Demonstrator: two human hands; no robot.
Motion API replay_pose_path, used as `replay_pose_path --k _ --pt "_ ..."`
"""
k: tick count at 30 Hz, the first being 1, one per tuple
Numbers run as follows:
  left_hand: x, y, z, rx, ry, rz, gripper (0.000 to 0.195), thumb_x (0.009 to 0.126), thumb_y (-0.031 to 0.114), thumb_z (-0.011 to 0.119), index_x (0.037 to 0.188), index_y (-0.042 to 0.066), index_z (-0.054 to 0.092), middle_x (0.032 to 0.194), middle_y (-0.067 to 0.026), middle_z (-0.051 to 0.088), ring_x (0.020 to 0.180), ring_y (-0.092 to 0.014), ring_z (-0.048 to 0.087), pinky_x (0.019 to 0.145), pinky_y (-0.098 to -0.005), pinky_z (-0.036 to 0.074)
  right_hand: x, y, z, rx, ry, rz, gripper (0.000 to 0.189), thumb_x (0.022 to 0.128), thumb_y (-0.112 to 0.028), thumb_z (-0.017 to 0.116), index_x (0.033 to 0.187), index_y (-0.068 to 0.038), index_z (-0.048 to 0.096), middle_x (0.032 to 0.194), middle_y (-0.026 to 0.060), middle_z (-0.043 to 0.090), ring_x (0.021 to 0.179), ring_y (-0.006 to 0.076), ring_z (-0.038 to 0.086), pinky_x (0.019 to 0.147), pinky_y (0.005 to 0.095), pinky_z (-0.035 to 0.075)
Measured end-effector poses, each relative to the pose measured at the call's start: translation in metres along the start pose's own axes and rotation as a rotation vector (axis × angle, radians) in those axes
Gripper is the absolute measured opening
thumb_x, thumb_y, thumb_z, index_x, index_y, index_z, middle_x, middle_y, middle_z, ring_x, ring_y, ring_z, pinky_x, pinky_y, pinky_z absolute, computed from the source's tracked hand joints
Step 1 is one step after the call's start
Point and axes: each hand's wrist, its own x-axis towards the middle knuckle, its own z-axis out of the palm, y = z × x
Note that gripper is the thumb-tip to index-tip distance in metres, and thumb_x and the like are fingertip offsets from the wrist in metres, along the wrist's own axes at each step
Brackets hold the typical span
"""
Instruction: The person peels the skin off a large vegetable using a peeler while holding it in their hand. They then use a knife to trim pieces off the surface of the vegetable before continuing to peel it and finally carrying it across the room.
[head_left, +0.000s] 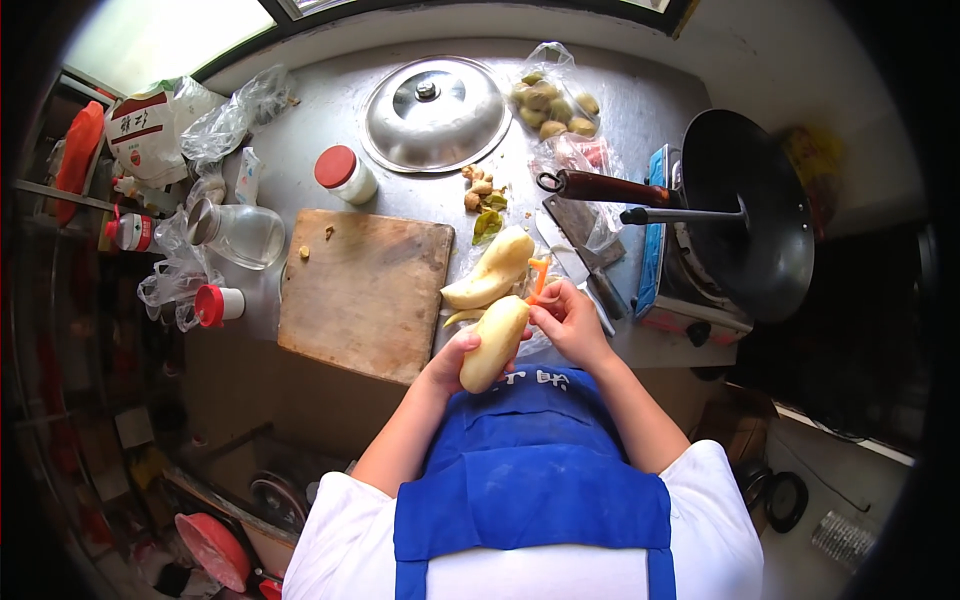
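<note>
My left hand grips a pale, peeled potato-like tuber above the counter's front edge. My right hand holds an orange vegetable peeler close to the tuber's upper end, and a thin strip of peel shows at its fingers. A second pale, curved tuber lies just beyond, on a plastic bag with peelings around it. To the right rest a kitchen knife and a dark cleaver. Left of my hands sits a wooden cutting board with small scraps on it.
Ginger, a steel wok lid and a bag of round brownish-green produce are at the back. A wok stands on a portable gas stove at right. Glass jars and plastic bags crowd the left.
</note>
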Motion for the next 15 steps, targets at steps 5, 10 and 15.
replay_pose_path --k 5,10,15 --pt "0.002 -0.006 -0.007 -0.42 -0.192 0.054 0.094 0.077 0.059 0.072 0.146 0.003 0.042 0.134 -0.0246 0.052 0.085 -0.022 0.063 0.069 -0.0335 0.059 0.004 -0.008 0.0 -0.24 0.214 -0.273 0.017 0.087 -0.002 0.071 0.104 -0.002 0.066 0.095 0.0053 0.067 0.078 0.0111 0.065 0.068 0.0247 0.054" --pt "0.003 -0.014 -0.006 -0.803 -0.284 -0.013 0.091 0.078 0.062 0.071 0.146 0.008 0.042 0.141 -0.0244 0.044 0.077 -0.019 0.053 0.063 -0.0304 0.053 0.019 -0.023 0.007 -0.368 0.213 -0.46 0.032 0.082 -0.003 0.075 0.113 -0.005 0.07 0.096 0.0076 0.063 0.073 0.015 0.062 0.063 0.0269 0.055" --pt "0.005 -0.014 -0.005 -0.855 -0.318 -0.054 0.09 0.079 0.062 0.07 0.145 0.007 0.044 0.139 -0.0244 0.044 0.071 -0.018 0.052 0.061 -0.0299 0.052 0.024 -0.02 -0.001 -0.442 0.141 -0.42 0.03 0.081 -0.008 0.076 0.11 -0.004 0.07 0.089 0.0075 0.064 0.07 0.0148 0.062 0.06 0.0271 0.052"
